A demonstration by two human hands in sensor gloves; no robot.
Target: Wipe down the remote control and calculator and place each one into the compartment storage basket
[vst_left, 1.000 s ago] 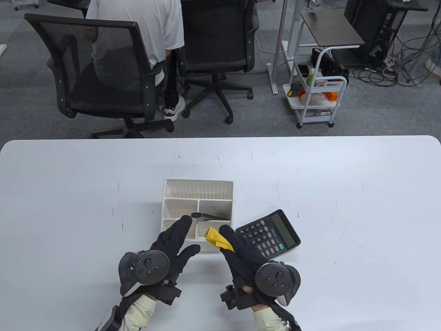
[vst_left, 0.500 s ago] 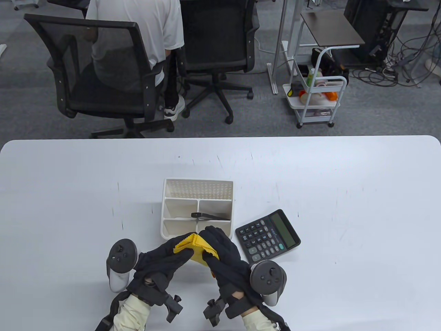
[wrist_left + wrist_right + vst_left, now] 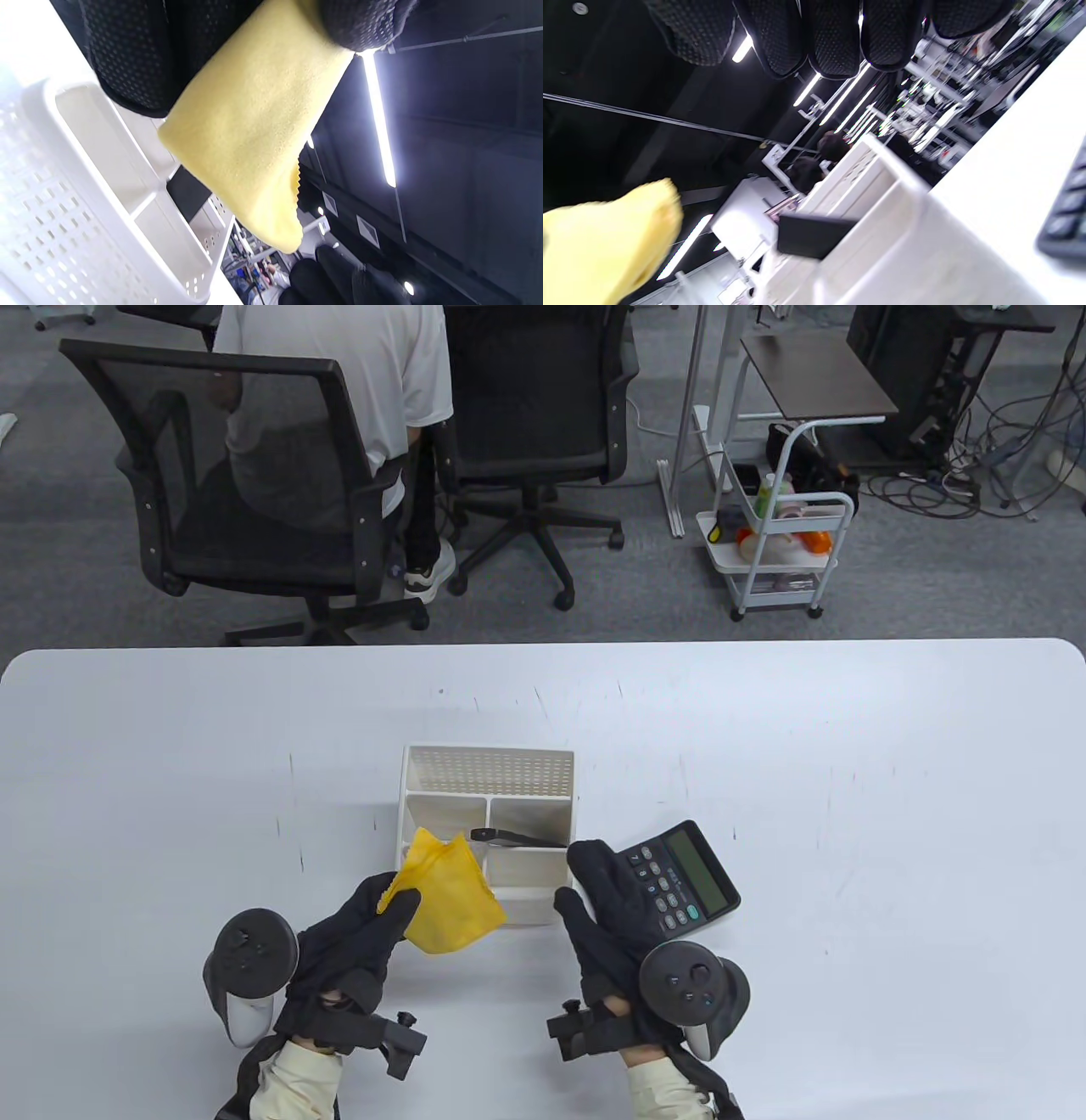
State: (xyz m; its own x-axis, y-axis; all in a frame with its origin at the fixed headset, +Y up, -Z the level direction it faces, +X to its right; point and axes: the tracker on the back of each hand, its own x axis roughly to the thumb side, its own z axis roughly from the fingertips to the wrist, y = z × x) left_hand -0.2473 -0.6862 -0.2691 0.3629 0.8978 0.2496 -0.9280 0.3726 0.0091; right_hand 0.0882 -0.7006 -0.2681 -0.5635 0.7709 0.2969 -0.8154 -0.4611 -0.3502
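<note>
My left hand (image 3: 373,912) pinches a yellow cloth (image 3: 448,899) that hangs over the near left corner of the white compartment basket (image 3: 488,755). The cloth (image 3: 250,140) fills the left wrist view under my gloved fingers (image 3: 140,59). A black remote control (image 3: 517,838) stands in the basket's middle right compartment; its end (image 3: 810,235) shows in the right wrist view. My right hand (image 3: 594,882) holds nothing, with its fingers straight over the left part of the black calculator (image 3: 679,878), which lies flat just right of the basket. Whether they touch it I cannot tell.
The white table (image 3: 848,814) stretches wide on both sides. Behind its far edge a person in a white shirt (image 3: 373,381) sits on a black mesh chair (image 3: 254,475). A second chair (image 3: 534,415) and a white trolley (image 3: 780,551) stand on the floor.
The cloth passed from my right hand to my left, which drew back to the left with it. My right hand moved right, over the calculator's left part.
</note>
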